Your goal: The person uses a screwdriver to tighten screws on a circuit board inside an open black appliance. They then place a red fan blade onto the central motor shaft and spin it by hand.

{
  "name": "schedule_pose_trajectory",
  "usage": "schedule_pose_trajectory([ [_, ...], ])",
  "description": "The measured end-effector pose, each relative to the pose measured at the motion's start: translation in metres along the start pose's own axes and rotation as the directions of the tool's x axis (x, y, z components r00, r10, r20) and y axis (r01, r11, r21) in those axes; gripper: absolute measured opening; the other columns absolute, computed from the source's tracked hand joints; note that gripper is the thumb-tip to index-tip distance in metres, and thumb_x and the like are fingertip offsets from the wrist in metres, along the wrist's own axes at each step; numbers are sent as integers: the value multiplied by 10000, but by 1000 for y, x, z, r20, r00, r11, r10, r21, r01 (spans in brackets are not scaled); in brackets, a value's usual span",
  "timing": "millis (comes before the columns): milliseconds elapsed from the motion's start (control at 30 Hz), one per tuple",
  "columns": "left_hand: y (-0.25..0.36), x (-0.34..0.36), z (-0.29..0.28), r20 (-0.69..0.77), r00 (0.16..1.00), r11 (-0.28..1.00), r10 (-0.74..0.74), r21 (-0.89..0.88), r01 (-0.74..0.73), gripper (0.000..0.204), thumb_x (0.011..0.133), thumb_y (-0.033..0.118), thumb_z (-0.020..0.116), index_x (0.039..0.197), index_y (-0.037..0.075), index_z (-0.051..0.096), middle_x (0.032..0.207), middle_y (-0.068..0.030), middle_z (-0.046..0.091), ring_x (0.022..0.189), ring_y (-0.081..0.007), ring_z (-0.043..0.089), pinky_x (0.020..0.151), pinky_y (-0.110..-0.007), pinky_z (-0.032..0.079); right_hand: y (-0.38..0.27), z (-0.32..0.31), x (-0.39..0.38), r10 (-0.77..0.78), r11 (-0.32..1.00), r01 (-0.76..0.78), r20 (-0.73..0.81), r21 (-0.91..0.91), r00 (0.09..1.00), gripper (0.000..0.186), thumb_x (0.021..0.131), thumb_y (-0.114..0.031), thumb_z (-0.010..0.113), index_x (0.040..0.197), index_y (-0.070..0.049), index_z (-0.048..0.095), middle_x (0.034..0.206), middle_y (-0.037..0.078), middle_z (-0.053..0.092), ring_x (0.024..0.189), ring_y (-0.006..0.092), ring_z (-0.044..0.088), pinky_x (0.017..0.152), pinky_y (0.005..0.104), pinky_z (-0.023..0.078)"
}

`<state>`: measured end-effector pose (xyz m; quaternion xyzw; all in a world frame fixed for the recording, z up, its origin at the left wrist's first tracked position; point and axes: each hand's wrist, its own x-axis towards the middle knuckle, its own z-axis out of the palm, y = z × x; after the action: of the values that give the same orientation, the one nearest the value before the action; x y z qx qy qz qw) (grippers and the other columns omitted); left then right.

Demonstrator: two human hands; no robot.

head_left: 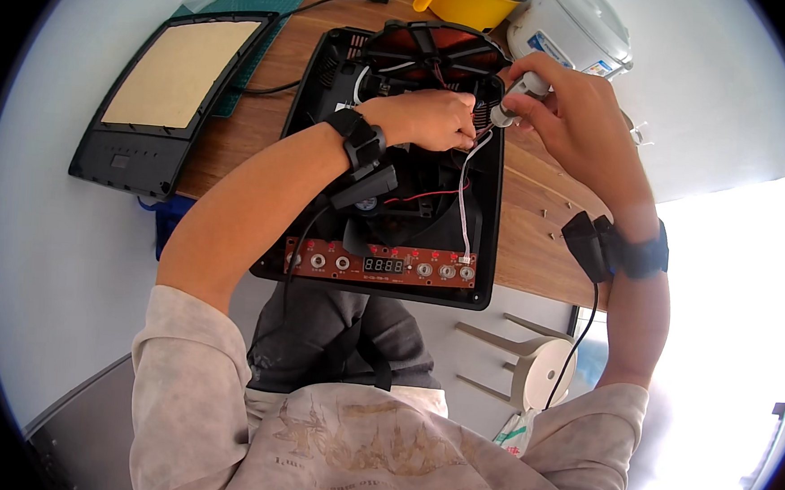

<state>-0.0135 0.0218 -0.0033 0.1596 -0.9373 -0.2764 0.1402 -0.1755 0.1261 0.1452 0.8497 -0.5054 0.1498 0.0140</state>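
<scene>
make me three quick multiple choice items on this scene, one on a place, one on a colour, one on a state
1. Where does the removed top panel lie?
A. to the left of the open cooker
B. on the stool
C. on the rice cooker

2. What colour is the control board at the near edge of the open cooker?
A. green
B. red
C. white

3. What does the right hand hold?
A. nothing
B. a screwdriver
C. a cup

Answers: 1 A, the panel sits at the table's left end. 2 B, the strip with buttons is red. 3 B, the screwdriver is gripped, tip pointing down into the cooker beside the left hand.
</scene>
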Motion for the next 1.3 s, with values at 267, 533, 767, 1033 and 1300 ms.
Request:
schedule_pose_trajectory([
  [267, -3, 0, 4, 0, 1000, 999, -24, 26, 24, 217, 967, 242, 666, 993, 52, 766, 1103, -104, 609, 990, -294, 627, 881, -395, 490, 0, 9, 15, -1, 983, -15, -85, -184, 996, 478, 883, -483, 752, 900, -10, 687, 645, 167, 653, 621, 358, 669, 598, 396, 529],
  [533, 0, 0, 2, 11, 999, 999, -40, 9, 40, 231, 965, 262, 673, 1020, 62, 773, 1111, -113, 605, 979, -304, 627, 871, -399, 491, -12, 15, 14, 124, 914, -151, -95, -375, 988, 582, 953, -594, 609, 809, -33, 670, 587, 141, 619, 607, 359, 658, 556, 441, 522],
  [767, -2, -1, -1, 19, 1000, 1000, 9, 14, -9, 231, 971, 264, 669, 1014, 62, 771, 1050, -131, 590, 956, -309, 626, 851, -404, 491, -15, 13, 11, -63, 996, 54, -130, -71, 989, 280, 953, -288, 644, 942, -9, 655, 927, 156, 677, 830, 331, 667, 693, 423, 522],
  [1033, -1, -3, -1, 16, 1000, 1000, -12, -4, 12, 226, 963, 239, 670, 1017, 43, 768, 1141, -137, 629, 1044, -316, 632, 919, -414, 495, -23, 6, 0, -22, 996, 27, -58, 83, 998, 284, 951, -131, 689, 1231, -89, 670, 980, 117, 723, 762, 245, 722, 693, 308, 578],
  [1300, 4, -7, -5, 35, 999, 999, -21, 26, 20, 189, 927, 46, 652, 1089, 32, 747, 1144, -132, 614, 1047, -318, 646, 887, -393, 523, -17, 8, 3, -90, 995, 84, -110, -55, 990, 299, 914, -217, 761, 1138, -35, 683, 781, 125, 724, 677, 253, 727, 632, 319, 556],
])
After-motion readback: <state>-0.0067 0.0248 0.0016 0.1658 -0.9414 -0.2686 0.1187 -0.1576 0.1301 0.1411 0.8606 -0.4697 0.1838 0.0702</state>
